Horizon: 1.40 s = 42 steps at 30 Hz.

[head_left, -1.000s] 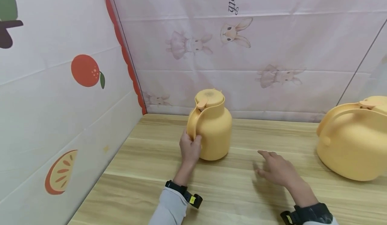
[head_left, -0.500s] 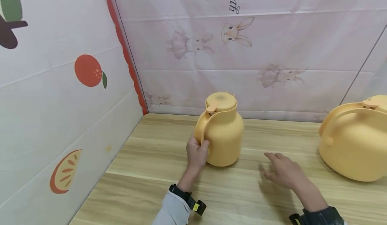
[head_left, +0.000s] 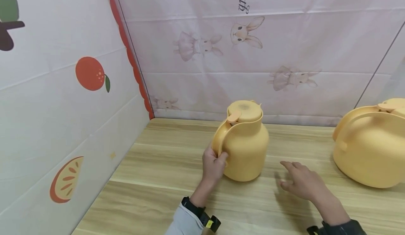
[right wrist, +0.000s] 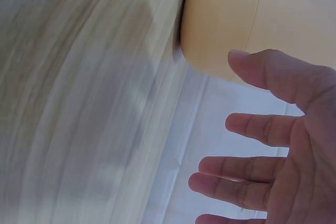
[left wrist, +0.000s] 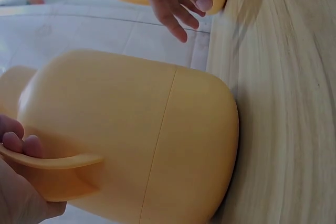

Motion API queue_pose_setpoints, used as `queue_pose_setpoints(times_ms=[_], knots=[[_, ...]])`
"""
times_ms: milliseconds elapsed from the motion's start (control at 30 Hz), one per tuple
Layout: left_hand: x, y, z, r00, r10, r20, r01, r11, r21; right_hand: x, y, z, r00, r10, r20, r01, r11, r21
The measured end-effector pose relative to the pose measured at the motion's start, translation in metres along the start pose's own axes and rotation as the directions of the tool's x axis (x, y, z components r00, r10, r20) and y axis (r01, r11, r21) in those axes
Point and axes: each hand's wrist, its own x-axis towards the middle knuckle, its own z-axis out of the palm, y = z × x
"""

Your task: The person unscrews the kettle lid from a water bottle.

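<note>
A yellow thermos jug [head_left: 246, 147] with a round lid and a side handle stands upright near the middle of the wooden table. My left hand [head_left: 213, 165] grips its handle from the left; in the left wrist view the fingers [left wrist: 21, 142] curl round the handle [left wrist: 58, 162]. To the right of the jug, my right hand [head_left: 303, 180] hovers over the table with nothing in it. Its fingers are spread and apart from the jug, as the right wrist view shows [right wrist: 294, 145].
A second, wider yellow kettle [head_left: 370, 150] with a looped handle stands at the right, partly cut off by the frame. The wooden table [head_left: 152, 193] meets a fruit-print wall [head_left: 38, 115] at the left and a rabbit-print wall [head_left: 196, 87] behind.
The thermos jug has moved right and toward me with my left hand on its handle. My right hand has shifted slightly right and nearer. The kettle stays put.
</note>
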Motion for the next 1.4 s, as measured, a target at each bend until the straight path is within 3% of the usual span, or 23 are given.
queue_pose_setpoints(times_ms=[267,500,667,700,900,933,1233,1400], knots=[[0.001,0.000,-0.001,0.998,-0.016,0.053,0.017,1.000,-0.007,-0.001,0.001,-0.001,1.000,0.008,0.009,-0.008,1.000,0.018],[0.012,-0.042,0.002,0.989,-0.062,0.134,0.076,0.992,-0.100,-0.002,0.006,-0.006,0.999,0.035,0.027,-0.035,0.999,0.021],[0.015,-0.047,0.002,0.987,0.016,0.163,0.001,0.995,-0.099,-0.005,0.009,-0.008,0.999,0.035,0.030,-0.036,0.999,0.034],[0.016,-0.055,0.004,0.985,0.051,0.163,-0.034,0.994,-0.107,-0.006,0.010,-0.008,0.999,0.037,0.030,-0.038,0.999,0.037],[0.012,-0.053,0.009,0.978,0.069,0.199,-0.043,0.990,-0.132,-0.012,0.015,-0.011,0.999,0.051,0.016,-0.051,0.998,0.037],[0.010,-0.045,0.009,0.977,0.045,0.209,-0.018,0.991,-0.129,-0.013,0.016,-0.012,0.999,0.052,0.012,-0.053,0.998,0.035],[0.008,-0.038,0.012,0.964,-0.015,0.265,0.061,0.984,-0.167,-0.017,0.019,-0.013,0.999,0.043,-0.014,-0.043,0.999,0.017],[0.006,-0.018,0.009,0.964,-0.023,0.265,0.067,0.985,-0.156,-0.017,0.017,-0.011,0.999,0.035,-0.025,-0.034,0.999,0.018]])
